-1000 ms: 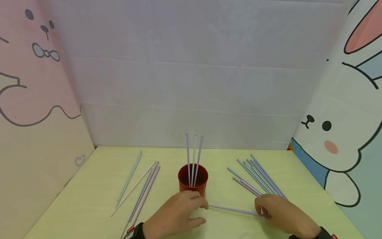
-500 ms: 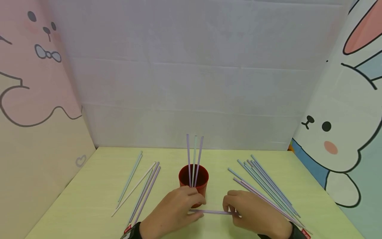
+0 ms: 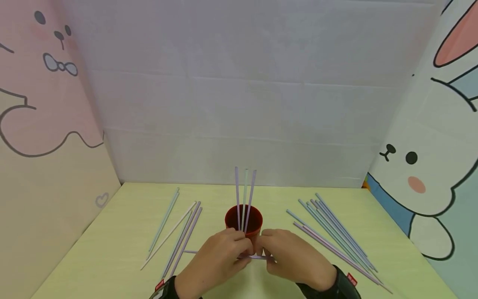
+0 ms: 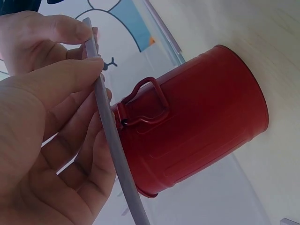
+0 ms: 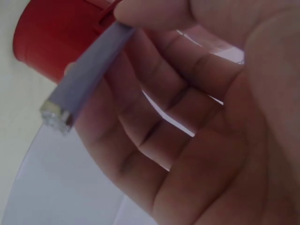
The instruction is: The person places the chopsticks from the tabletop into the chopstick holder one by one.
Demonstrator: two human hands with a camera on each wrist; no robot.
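A thin lavender stick (image 3: 257, 257) lies crosswise between both hands, in front of a small red bucket (image 4: 201, 112) with a wire handle. My left hand (image 3: 218, 257) pinches it between thumb and fingers; its far part (image 4: 119, 159) runs past that hand and pokes out to the left. Close beside it, my right hand (image 3: 293, 257) pinches the stick near its other end, whose tip looks silvery in the right wrist view. Two lavender sticks and a pale green stick (image 3: 245, 187) stand upright in the bucket. The hands hide the bucket's lower front in the head view.
Several pale green, white and lavender sticks (image 3: 184, 234) lie on the table (image 3: 93, 249) at left. A larger spread of blue, green, pink and lavender sticks (image 3: 337, 232) lies at right. A white sheet (image 3: 239, 104) hangs behind, with printed panels (image 3: 414, 182) on both sides.
My right hand has moved left from the right-hand sticks to beside my left hand, bringing the lavender stick along. The stick slid through my left hand and now sticks out on its left.
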